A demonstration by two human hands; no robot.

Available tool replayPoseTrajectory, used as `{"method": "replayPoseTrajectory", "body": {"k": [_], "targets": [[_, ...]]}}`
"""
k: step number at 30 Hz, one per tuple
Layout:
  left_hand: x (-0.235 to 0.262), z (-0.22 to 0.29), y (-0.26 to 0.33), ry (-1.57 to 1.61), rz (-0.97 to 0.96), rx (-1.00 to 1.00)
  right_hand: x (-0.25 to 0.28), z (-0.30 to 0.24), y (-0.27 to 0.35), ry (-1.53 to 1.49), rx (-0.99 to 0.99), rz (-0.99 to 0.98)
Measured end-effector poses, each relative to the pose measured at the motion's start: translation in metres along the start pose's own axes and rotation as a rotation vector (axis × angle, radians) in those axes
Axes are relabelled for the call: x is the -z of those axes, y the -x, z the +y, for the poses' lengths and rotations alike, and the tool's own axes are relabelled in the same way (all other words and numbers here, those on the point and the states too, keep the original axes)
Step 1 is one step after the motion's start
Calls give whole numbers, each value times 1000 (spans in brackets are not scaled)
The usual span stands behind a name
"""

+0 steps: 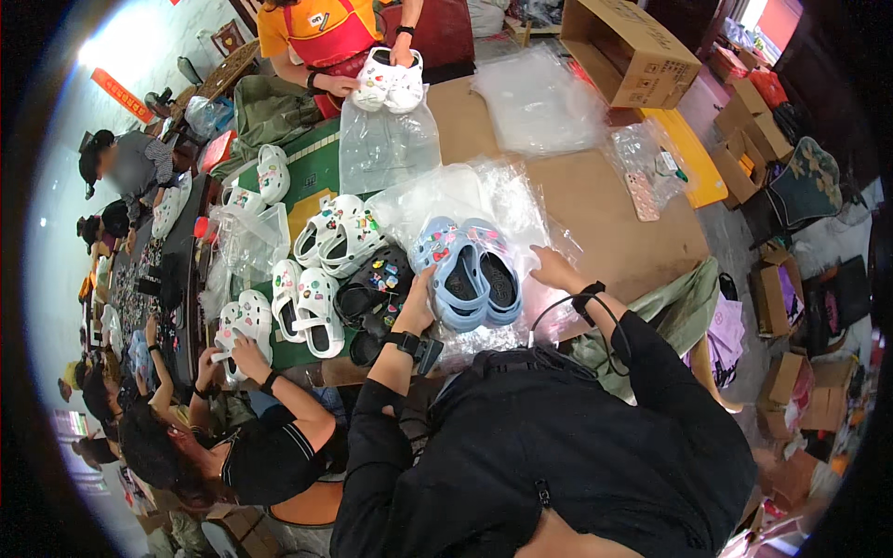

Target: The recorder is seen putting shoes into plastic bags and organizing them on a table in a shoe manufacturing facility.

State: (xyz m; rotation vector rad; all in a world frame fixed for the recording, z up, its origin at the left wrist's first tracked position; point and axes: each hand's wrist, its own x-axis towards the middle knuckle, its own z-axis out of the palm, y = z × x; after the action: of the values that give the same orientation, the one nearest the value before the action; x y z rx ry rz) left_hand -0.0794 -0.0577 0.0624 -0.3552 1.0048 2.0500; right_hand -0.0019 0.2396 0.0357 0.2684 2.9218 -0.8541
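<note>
A pair of light blue clogs [462,290] with colourful charms lies on a clear plastic bag [538,219] in front of me. My left hand [418,305] grips the left side of the pair, its lower fingers partly hidden. To the right of the clogs, my right hand [555,271] is open over the edge of the plastic, apart from the shoes. Black clogs [377,284] with charms lie just left of my left hand. Beyond them are white clogs [342,234] with charms, and another white pair [312,310] nearer the table edge.
Across the table [595,200], a person in an orange top holds white clogs [389,82] over a clear bag. Another person at left handles white clogs [246,330]. Stacked plastic bags [541,100], a cardboard box [637,56] and a pink dotted phone-like item [642,197] lie at far right.
</note>
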Motion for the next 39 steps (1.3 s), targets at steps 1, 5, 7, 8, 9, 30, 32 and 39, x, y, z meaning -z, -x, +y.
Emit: {"method": "replayPoseTrajectory", "body": {"k": [1, 5, 7, 8, 9, 30, 32, 39], "targets": [[2, 0, 1, -6, -18, 33, -3, -2, -2, -91, -27, -120], [29, -26, 0, 60, -3, 6, -11, -19, -16, 31, -45, -337], [21, -26, 15, 19, 88, 83, -27, -15, -20, 50, -45, -284], [22, -27, 17, 10, 37, 69, -31, -13, -21, 41, -86, -253], [22, -28, 21, 2, -14, 55, -35, -11, -22, 32, -127, -222], [-40, 71, 60, -632, 330, -654, 83, -68, -47, -960, -165, -199], [-70, 93, 79, -748, 388, -731, 110, -79, -57, -1062, -114, -186], [-108, 138, 105, -539, 247, -1098, 210, -122, -63, -1337, 52, -89]]}}
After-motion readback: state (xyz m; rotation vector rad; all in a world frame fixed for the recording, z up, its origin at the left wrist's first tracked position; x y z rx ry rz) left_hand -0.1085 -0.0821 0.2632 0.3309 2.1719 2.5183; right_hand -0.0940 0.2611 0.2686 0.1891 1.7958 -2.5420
